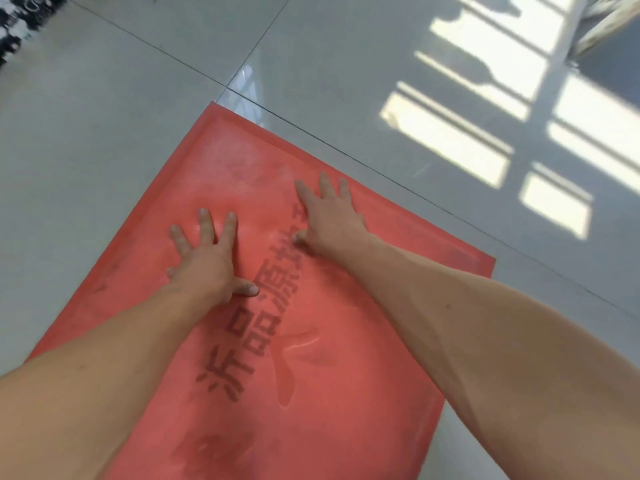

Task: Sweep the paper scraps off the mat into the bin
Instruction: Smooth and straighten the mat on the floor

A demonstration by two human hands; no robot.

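A red mat (346, 393) with dark printed characters lies on a grey tiled floor. My left hand (207, 258) presses flat on the mat's upper middle, fingers spread and straight. My right hand (329, 216) lies flat on the mat a little farther up and to the right, fingers also spread. I see no paper scraps on the visible mat surface and no bin in view. Both forearms cross the lower part of the mat.
Grey floor tiles (104, 133) surround the mat. Bright window light patches (485, 140) fall on the floor at the right. A dark patterned object (20, 26) sits at the top left corner, and a pale frame (602, 26) stands at the top right.
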